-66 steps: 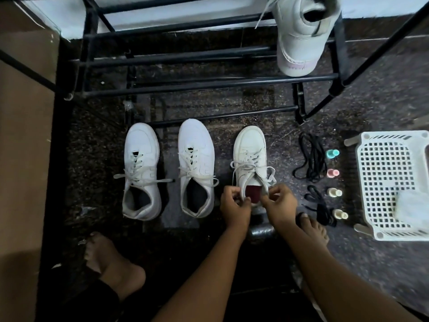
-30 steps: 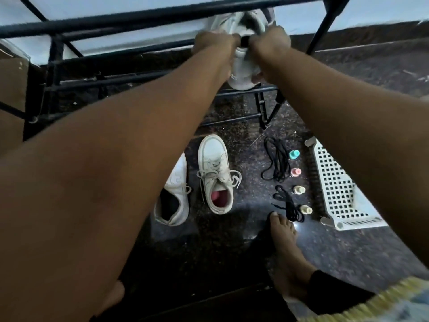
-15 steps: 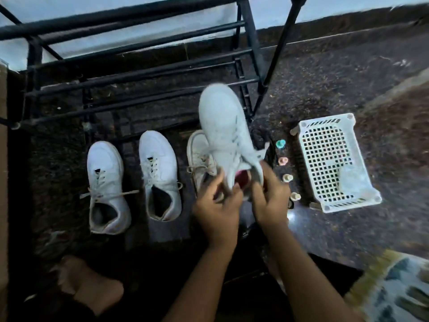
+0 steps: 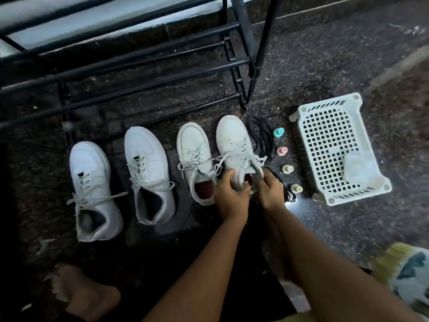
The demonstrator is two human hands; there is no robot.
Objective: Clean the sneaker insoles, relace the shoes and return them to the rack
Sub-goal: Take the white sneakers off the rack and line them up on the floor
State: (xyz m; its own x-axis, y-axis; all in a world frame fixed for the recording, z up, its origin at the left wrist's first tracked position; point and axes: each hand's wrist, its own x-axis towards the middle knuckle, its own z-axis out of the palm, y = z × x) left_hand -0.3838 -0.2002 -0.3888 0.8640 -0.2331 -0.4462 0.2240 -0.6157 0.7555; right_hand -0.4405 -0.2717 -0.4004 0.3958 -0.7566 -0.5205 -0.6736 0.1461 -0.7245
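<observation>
On the floor (image 4: 325, 54), gripping the rightmost sneaker (image 4: 233, 140) by its heel collar with curled left hand (image 4: 228, 194) and right hand (image 4: 270, 192). Probably light, stiff-soled, soft-topped; best held there.

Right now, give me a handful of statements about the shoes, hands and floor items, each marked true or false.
1. Four white sneakers stand in a row on the floor. True.
2. Both hands hold the leftmost sneaker. False: the left hand and right hand grip the rightmost sneaker at its heel.
3. The white basket sits right of the sneakers. True.
4. The small bottles lie inside the basket. False: they lie on the floor between the black laces and the basket.
5. A sneaker rests on the rack. False: no shoe shows on its visible bars.
</observation>
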